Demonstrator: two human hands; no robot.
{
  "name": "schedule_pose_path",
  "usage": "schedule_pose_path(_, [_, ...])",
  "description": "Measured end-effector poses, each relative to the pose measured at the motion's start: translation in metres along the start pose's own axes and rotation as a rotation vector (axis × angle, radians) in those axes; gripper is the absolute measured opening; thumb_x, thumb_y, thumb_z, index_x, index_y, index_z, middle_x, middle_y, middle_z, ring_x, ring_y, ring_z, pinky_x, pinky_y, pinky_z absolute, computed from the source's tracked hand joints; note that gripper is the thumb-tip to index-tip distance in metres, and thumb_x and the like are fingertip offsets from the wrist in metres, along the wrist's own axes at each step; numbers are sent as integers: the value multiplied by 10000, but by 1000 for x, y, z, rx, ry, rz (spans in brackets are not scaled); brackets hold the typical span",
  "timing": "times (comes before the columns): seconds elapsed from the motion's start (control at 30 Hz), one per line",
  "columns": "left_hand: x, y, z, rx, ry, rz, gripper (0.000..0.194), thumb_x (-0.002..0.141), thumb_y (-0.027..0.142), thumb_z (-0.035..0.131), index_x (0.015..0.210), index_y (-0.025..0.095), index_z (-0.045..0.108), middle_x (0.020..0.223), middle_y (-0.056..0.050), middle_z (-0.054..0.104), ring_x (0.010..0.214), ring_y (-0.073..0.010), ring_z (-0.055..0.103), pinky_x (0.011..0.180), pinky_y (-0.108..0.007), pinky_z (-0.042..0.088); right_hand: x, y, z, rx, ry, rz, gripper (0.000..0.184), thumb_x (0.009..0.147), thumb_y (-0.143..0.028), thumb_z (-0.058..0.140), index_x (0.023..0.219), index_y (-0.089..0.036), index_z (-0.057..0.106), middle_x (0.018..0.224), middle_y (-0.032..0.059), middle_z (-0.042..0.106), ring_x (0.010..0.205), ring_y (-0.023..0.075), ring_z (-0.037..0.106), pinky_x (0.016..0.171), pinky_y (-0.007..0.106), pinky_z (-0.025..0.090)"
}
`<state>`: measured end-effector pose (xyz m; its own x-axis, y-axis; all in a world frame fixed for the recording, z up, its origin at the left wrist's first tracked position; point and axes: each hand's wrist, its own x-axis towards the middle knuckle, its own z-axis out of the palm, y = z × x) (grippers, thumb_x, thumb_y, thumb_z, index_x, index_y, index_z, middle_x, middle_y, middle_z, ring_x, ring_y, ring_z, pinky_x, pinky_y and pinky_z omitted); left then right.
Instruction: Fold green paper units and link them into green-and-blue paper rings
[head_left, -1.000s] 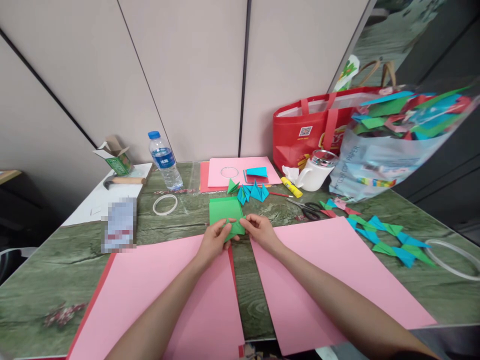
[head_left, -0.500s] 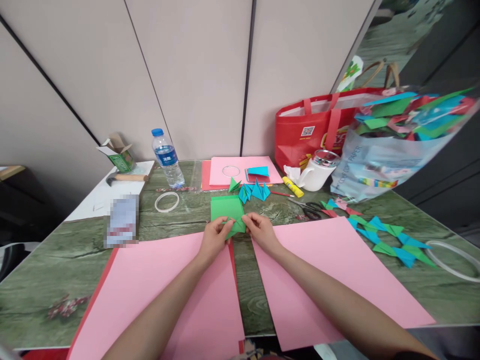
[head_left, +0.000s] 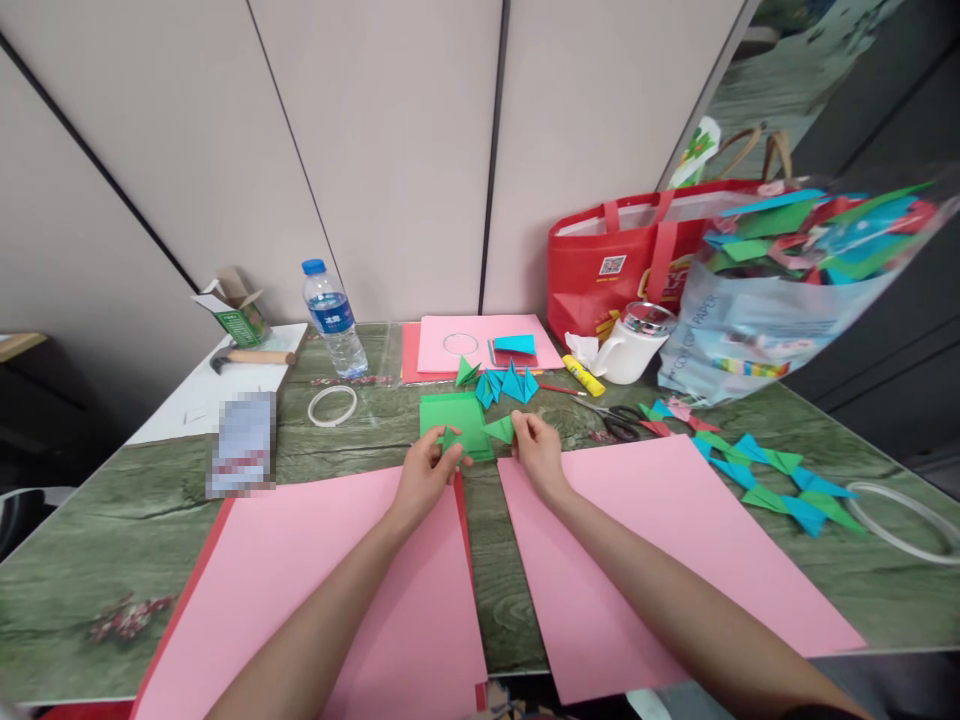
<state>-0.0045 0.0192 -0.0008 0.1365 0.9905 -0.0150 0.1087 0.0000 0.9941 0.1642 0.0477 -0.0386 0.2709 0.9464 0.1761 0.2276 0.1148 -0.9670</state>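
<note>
Over a stack of green paper squares (head_left: 469, 412), my two hands are raised a little apart. My left hand (head_left: 426, 475) has its thumb and fingers closed on a small green folded paper (head_left: 449, 437). Between the fingertips of my right hand (head_left: 538, 455) is a green folded paper triangle (head_left: 498, 430), its point turned left. A gap shows between the two green pieces. Just behind the stack stand several folded blue papers (head_left: 516, 382) and one folded green paper (head_left: 466, 371).
Large pink sheets (head_left: 337, 590) lie to the left and more pink sheets (head_left: 667, 550) to the right. Scissors (head_left: 621, 422), a glue stick (head_left: 583, 375), a white mug (head_left: 634, 345) and a blue-green paper ring (head_left: 780, 475) are rightward. A water bottle (head_left: 334, 320) and hammer (head_left: 255, 356) stand leftward.
The green folded paper was held by both hands close together. Now my right hand has moved right and up, and each hand holds a separate-looking green piece.
</note>
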Motion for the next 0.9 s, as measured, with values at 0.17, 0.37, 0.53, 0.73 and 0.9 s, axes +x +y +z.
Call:
schedule_pose_path(0.17, [0, -2, 4, -57, -1, 0, 351, 736, 405, 564, 977, 154, 520, 649, -25, 649, 379, -62, 424, 368, -171, 313, 6, 9, 4, 144, -21, 32, 368, 689, -471, 583, 899, -171, 546, 734, 14, 574, 474, 106, 469, 406, 226, 381])
schedule_pose_path(0.37, [0, -2, 3, -105, 6, 4, 368, 730, 418, 571, 974, 149, 513, 694, -30, 650, 412, -79, 497, 377, -181, 378, 21, 7, 9, -6, -185, -27, 324, 730, -397, 521, 949, -189, 637, 1003, 80, 541, 588, 116, 510, 485, 260, 470])
schedule_pose_path(0.53, [-2, -1, 4, -121, -13, -11, 370, 725, 421, 574, 963, 144, 517, 710, -33, 657, 405, -80, 503, 368, -190, 389, 43, -1, 20, 4, -233, -22, 184, 652, -279, 607, 794, -195, 688, 921, 70, 608, 837, 200, 551, 641, 309, 480])
schedule_pose_path(0.73, [-1, 0, 2, -199, -21, -13, 378, 711, 423, 598, 951, 143, 513, 733, -38, 652, 446, -91, 530, 380, -196, 415, 47, -12, 15, 119, -167, 67, 279, 662, -407, 607, 767, -156, 670, 757, 46, 652, 635, 154, 556, 508, 254, 425])
schedule_pose_path(0.9, [0, 0, 0, -306, -55, 24, 348, 726, 401, 601, 950, 146, 524, 874, -70, 640, 509, -94, 553, 389, -198, 429, 22, -23, -1, 296, -190, 152, 342, 569, -429, 707, 742, -150, 610, 632, 2, 607, 473, 76, 468, 413, 196, 344])
